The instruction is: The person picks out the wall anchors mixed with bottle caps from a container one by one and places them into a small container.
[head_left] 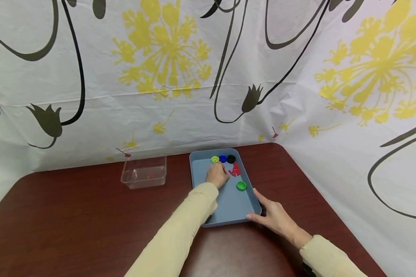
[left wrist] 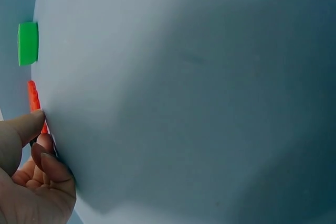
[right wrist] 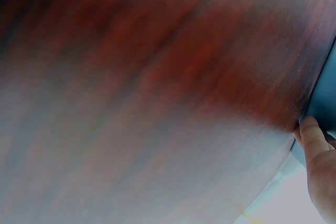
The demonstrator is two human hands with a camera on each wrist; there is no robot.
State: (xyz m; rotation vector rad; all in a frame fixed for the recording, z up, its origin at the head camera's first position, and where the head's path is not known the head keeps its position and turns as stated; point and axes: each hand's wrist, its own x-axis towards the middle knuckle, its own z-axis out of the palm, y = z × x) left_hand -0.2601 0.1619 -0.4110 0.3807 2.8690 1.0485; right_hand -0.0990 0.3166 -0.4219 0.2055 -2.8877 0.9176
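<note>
My left hand (head_left: pixel 217 175) reaches into a shallow grey-blue tray (head_left: pixel 228 209). In the left wrist view its thumb and fingertip pinch a small red piece (left wrist: pixel 44 127), partly hidden by the fingers. More small red pieces (head_left: pixel 237 171) lie just right of that hand. A yellow-green cap (head_left: pixel 215 159), a blue cap (head_left: pixel 223 158) and a black cap (head_left: pixel 231 159) line the tray's far end. Nearer, a green cap (head_left: pixel 241 186) rests by the right wall. My right hand (head_left: pixel 275 215) grips the tray's near right corner, thumb on the front edge and fingers along the side.
A clear plastic box (head_left: pixel 143 177) stands left of the tray, with a small red piece (head_left: pixel 151 175) showing in it. Both sit on a dark reddish-brown table (head_left: pixel 90 223). A white flowered curtain (head_left: pixel 100 88) hangs along the table's back and right sides.
</note>
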